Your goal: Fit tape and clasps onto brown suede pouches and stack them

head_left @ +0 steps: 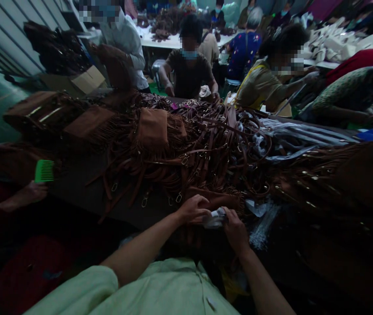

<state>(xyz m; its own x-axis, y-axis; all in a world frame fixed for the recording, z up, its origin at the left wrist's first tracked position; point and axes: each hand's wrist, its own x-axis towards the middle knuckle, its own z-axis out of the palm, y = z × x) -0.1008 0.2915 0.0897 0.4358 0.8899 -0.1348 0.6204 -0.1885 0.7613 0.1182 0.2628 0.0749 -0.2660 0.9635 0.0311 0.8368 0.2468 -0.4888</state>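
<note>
Head view: left hand (pixel 191 209) and right hand (pixel 234 225) are both pinching a white wad (pixel 215 218), fingers curled shut, beside brown straps (pixel 202 153); no writing legible.

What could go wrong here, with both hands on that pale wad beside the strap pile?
1. The left hand and right hand pinch a pale wad in dim light; a slip seems possible.
2. The tangled brown straps lie close and might snag fingers.

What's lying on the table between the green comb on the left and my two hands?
In the head view, between the green comb and your hands: loose brown straps with metal clips, trailing over the dark table.
</note>
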